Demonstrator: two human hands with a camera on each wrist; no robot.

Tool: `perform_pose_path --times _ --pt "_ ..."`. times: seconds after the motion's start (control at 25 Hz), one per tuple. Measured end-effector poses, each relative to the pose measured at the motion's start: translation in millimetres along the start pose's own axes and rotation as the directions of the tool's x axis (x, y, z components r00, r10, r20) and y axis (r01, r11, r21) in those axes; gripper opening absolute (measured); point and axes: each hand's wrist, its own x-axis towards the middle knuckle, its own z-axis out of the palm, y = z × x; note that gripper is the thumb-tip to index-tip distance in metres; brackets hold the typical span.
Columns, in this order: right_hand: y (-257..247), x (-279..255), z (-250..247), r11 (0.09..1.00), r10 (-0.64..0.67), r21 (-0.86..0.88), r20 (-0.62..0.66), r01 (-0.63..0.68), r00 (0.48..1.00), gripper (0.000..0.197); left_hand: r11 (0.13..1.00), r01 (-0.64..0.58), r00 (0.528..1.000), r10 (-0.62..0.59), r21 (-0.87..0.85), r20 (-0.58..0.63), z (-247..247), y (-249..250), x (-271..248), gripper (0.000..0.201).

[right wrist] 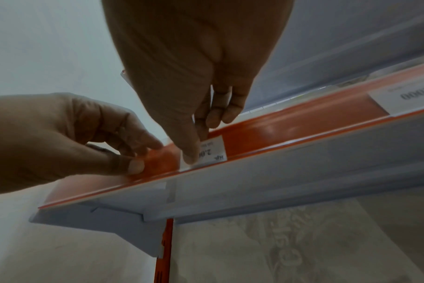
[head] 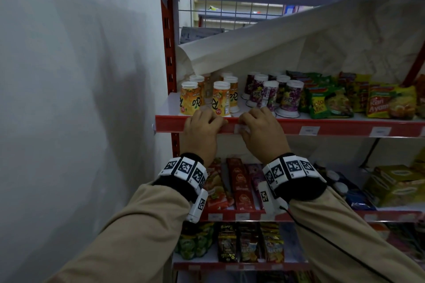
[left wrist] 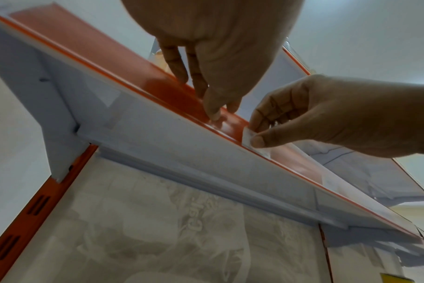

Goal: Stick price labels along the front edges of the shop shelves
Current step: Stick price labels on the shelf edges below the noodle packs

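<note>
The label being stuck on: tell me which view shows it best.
Right wrist: the label faces the camera, print partly readable beside the right hand. Left wrist shows it nearly edge-on; head shows a white sliver between the hands.

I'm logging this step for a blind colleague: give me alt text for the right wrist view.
The right hand pinches a white price label onto the red shelf edge, while the left hand holds the edge beside it. Another label sits farther right.
</note>
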Motion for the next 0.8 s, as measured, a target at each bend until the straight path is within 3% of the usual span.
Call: perform_pose_path --times 0.12,0.4,0.52,0.68,0.8 --pt "-3.6 0.7 0.2 1.000 0.015 -0.014 0.024 -0.015 1.000 0.013 0.998 -0.037 0.999 0.037 -0.048 -0.012 0.9 -1.9 -1.5 0.009" --pt "-4.5 4.5 -3.7 0.997 0.073 -0.005 0.101 -0.073 0.992 0.014 0.990 -0.015 0.998 0.022 -0.142 0.052 -2.4 -4.7 -1.1 0.014" --pt "-2.1 10.9 -10.3 0.970 0.083 0.224 0.073 -0.097 0.994 0.006 0.984 -0.004 0.997 0.018 -0.178 0.080 -3.4 -7.1 1.1 0.020" --pt "0.6 12.4 -14.5 0.716 0.314 0.667 -0.045 -0.205 0.948 0.014 0.972 0.014 0.993 0.014 -0.234 0.115 -4.3 -10.2 4.4 0.023" --pt "-8.2 7.8 -9.6 0.454 0.443 0.861 0.003 -0.228 0.896 0.020 0.939 0.063 0.996 -0.037 -0.339 0.084 -3.8 -10.6 4.2 0.037"
